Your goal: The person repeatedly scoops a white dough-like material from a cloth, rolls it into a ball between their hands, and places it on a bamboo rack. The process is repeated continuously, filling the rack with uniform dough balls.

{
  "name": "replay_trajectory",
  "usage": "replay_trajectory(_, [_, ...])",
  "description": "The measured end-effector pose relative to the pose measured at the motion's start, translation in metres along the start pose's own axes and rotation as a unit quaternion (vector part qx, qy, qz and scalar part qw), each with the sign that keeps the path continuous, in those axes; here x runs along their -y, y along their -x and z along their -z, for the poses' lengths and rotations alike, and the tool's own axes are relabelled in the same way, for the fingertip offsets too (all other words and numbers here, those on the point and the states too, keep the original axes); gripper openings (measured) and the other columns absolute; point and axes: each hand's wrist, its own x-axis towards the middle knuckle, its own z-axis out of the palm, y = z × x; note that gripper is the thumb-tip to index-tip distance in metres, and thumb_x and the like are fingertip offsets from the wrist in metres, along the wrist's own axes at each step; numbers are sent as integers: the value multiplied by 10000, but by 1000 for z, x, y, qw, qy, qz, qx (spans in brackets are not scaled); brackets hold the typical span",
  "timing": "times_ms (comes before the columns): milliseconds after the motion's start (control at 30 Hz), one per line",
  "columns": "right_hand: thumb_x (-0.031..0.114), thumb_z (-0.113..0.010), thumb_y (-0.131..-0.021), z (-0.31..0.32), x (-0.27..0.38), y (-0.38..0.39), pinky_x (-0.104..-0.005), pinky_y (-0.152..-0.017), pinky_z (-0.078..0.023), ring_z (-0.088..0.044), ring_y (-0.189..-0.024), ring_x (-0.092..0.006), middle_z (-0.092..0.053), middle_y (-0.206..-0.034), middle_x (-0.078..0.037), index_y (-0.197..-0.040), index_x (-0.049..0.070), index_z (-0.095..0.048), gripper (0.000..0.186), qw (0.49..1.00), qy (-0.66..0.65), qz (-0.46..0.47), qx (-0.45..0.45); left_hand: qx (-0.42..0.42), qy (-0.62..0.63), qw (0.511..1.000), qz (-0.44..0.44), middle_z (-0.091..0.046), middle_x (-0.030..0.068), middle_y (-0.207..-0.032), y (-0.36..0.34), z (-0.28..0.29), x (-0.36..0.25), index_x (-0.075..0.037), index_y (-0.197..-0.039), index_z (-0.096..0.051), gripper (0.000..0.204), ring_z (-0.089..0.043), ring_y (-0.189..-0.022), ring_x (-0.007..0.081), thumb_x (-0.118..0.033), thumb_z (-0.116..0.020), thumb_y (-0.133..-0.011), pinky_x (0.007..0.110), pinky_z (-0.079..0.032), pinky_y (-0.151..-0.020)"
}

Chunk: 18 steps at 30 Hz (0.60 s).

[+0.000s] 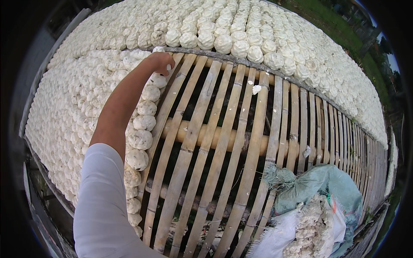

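Observation:
My left arm reaches forward in a white sleeve. My left hand [162, 63] is curled closed at the far end of the nearest column of white, rounded, doughy-looking lumps [140, 139]. One white lump [158, 49] shows just beyond the knuckles, and another sits under the wrist. A small white patch shows at the thumb; what the fingers hold, if anything, is hidden. My right hand is out of view. Below the hand runs a rack of split bamboo slats [200, 124] with gaps between them.
Dense rows of similar lumps [258, 30] cover the far rack beyond a dark rail [232, 58]. At the lower right lies an opened woven sack [337, 180] with crumbly white material [312, 228] inside. White crumbs [257, 89] dot the slats. Grass lies past the far edge.

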Motion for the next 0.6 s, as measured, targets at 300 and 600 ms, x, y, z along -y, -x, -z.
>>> replay_trajectory(300, [75,-760,-844,23,47,-40,-501,-830,-497,-648,-897,-373,-695,-945,-142,-921,63,-702,97,997,49,-5,64,0,15,1000,-15,-790,46,-1074,-11,-32,16,-201,-1070,-803,308,-734,-1062,277,-389,-837,-829,466,-548,-929])
replay_trajectory(600, [106,-755,-878,27,48,-37,-494,-817,-478,-642,-864,-357,-679,-890,-126,-888,78,-692,69,991,119,-19,61,-15,-153,983,103,-787,76,-1085,-18,-47,-30,-162,-1136,-757,205,-738,-1106,263,-217,-605,-1009,502,-507,-971])
